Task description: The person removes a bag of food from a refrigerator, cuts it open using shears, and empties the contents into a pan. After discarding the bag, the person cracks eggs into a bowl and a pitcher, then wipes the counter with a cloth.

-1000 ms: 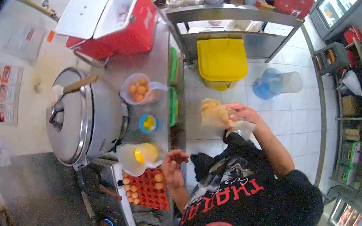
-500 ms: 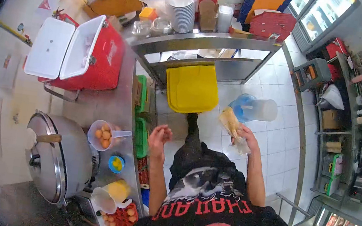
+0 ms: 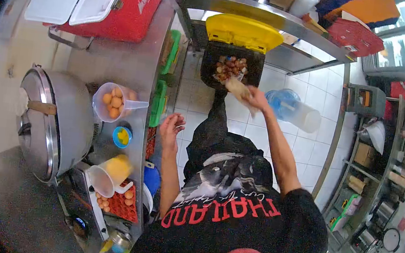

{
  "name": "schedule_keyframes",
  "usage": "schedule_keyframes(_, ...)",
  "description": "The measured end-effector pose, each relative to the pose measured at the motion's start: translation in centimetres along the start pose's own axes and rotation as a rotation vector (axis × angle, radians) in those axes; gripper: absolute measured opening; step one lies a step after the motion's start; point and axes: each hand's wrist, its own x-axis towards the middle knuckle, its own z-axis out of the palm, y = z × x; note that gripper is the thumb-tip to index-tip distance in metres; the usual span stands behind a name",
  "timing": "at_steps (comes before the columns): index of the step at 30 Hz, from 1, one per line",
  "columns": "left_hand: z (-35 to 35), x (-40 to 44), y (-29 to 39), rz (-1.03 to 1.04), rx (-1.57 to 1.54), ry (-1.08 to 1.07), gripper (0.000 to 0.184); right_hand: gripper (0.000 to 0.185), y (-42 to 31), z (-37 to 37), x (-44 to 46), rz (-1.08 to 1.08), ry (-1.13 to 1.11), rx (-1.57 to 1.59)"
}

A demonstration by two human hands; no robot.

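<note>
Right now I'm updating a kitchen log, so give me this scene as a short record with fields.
Right hand: holds a pale, blurred bag at the near edge of the bin
Left hand: raised near the counter, nothing visible in it
Bin: yellow lid open; what look like eggshells inside
Along the counter: open cooler, pot, jug of eggs, blue cup, red tray

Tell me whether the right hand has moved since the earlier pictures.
Yes. Judged against the blue bottle on the floor, the right hand has moved forward, closer to the yellow-lidded bin.
</note>
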Motion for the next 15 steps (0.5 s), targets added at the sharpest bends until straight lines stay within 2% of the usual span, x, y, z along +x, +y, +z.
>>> schedule_keyframes(1, -0.8, 0.1, -0.2, 0.002, -0.017, 0.015, 0.023, 0.055, -0.6, 0.2, 2.7, -0.026, 0.062, -0.14)
schedule_keyframes(3, -2.8, 0.1, -0.9, 0.025, -0.057, 0.075, 0.023, 0.06, -2.5, -0.9, 6.5, 0.117, 0.137, -0.824)
schedule_keyframes(5, -4.0, -0.7, -1.3, 0.052, -0.056, 0.121, 0.024, 0.058, 2.0, 0.4, 13.0, 0.019, 0.2, -0.592)
schedule_keyframes(7, -4.9, -1.8, -2.2, 0.046, -0.045, 0.216, 0.025, 0.046, -7.9, -1.1, 11.1, -0.248, 0.378, -0.402)
schedule_keyframes(9, -6.6, -3.6, -3.7, 0.022, -0.016, 0.255, 0.024, 0.032, -10.4, 1.7, 9.8, -0.24, 0.171, -0.035)
schedule_keyframes(11, -8.3, -4.6, -6.6, -0.06, 0.025, 0.284, 0.023, 0.026, -11.2, 5.2, 6.4, -0.352, -0.014, -0.028)
schedule_keyframes(13, -9.1, -6.6, -7.6, -0.074, 0.005, 0.275, 0.022, 0.027, -9.5, 8.9, 3.8, -0.155, -0.39, 0.097)
schedule_keyframes(14, -9.0, -7.5, -8.1, -0.082, -0.006, 0.27, 0.021, 0.028, -7.0, 10.9, 2.6, -0.066, -0.497, 0.263)
schedule_keyframes(15, -12.5, -10.2, -9.0, -0.091, -0.002, 0.283, 0.021, 0.029, -5.5, 15.4, -1.5, 0.041, -0.588, 0.428)
